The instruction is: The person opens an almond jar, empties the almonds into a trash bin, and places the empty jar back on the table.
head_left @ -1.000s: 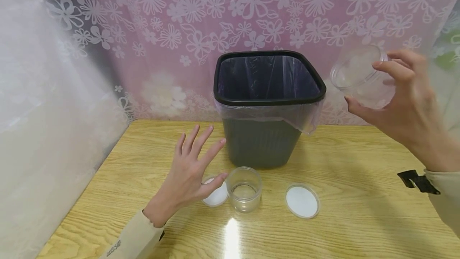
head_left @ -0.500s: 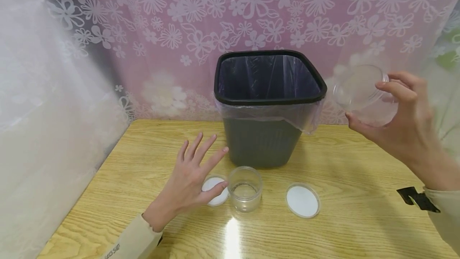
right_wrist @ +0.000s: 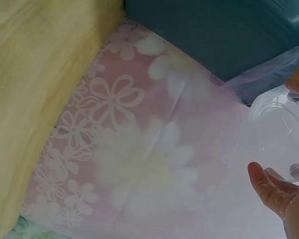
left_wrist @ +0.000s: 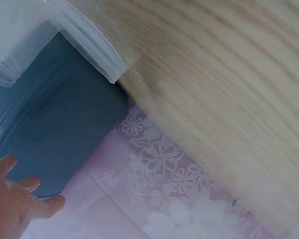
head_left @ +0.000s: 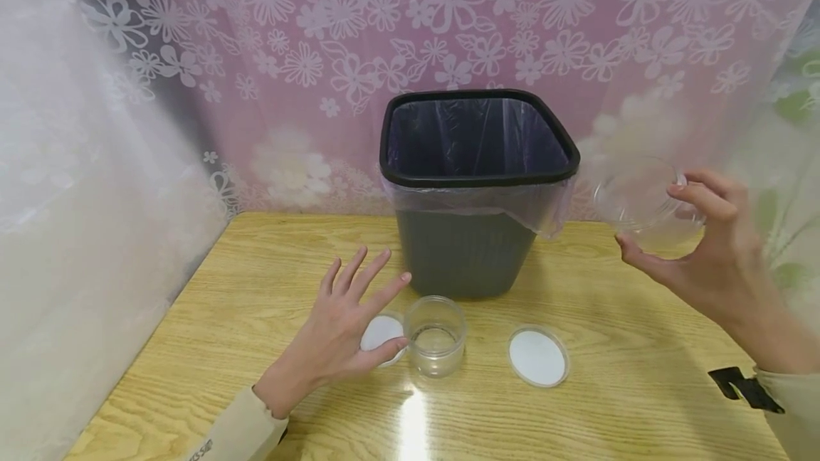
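My right hand (head_left: 724,255) grips a clear plastic jar (head_left: 634,194) in the air to the right of the bin, thumb below and fingers curled over its side. The right wrist view also has this jar (right_wrist: 276,134) at its right edge, and it looks see-through. Fingers spread, my left hand (head_left: 336,329) hovers low over the table and holds nothing. Its thumb overlaps a round white lid (head_left: 379,330), partly hiding it. Just right of that thumb, a second clear jar (head_left: 437,343) stands upright without a lid. Another white lid (head_left: 538,356) lies flat further right.
A dark bin (head_left: 464,251) with a black rim and a thin purple liner stands at the back of the wooden table (head_left: 640,404). Behind it hangs a pink flowered curtain (head_left: 307,91). Pale sheeting (head_left: 96,162) hangs along the left side.
My right hand has come down with the jar, from beside the bin's rim to lower along its side. My left hand has sunk slightly, fingers still spread.
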`<action>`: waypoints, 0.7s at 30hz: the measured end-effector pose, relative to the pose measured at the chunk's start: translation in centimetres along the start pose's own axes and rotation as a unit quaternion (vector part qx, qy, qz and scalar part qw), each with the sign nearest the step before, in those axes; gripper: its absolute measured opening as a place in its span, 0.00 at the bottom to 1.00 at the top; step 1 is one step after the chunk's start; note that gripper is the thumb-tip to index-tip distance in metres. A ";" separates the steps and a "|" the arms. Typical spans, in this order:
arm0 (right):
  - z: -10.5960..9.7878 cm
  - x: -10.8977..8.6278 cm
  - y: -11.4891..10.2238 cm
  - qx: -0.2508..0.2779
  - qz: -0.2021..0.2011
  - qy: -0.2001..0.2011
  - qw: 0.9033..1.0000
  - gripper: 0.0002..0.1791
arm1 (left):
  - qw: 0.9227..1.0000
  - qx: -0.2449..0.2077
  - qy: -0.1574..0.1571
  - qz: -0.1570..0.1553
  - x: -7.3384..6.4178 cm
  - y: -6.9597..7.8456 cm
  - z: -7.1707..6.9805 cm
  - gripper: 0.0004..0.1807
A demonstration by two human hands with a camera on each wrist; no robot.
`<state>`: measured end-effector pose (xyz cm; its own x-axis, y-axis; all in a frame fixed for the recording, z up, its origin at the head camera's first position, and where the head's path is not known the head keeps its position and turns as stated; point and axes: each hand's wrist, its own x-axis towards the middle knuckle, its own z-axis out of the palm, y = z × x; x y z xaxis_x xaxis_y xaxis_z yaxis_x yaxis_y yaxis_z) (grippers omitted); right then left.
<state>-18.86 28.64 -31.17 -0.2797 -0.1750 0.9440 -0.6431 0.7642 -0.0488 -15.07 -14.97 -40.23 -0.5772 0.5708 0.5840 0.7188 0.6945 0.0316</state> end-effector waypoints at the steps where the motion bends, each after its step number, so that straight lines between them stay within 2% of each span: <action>1: 0.1 -0.3 0.1 0.002 -0.003 0.004 1.000 0.42 | 1.000 0.000 -0.002 0.000 -0.1 0.0 0.0 0.40; 6: 0.6 -1.7 0.3 0.022 -0.013 0.008 1.000 0.40 | 1.000 -0.005 -0.017 -0.002 -0.5 0.1 0.0 0.40; 16: 0.2 -3.4 -0.3 0.023 0.001 -0.055 0.998 0.44 | 1.000 -0.006 -0.030 -0.007 -1.0 -0.1 0.0 0.41; 21: 0.3 -4.0 -0.3 0.036 0.010 -0.075 0.996 0.46 | 0.999 -0.009 -0.041 -0.009 -1.1 -0.1 0.0 0.42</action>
<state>-17.73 28.89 -35.07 -0.3925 -0.2550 0.8837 -0.6847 0.7225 -0.0956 -14.51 -15.62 -40.91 -0.6186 0.5934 0.5150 0.7151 0.6968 0.0560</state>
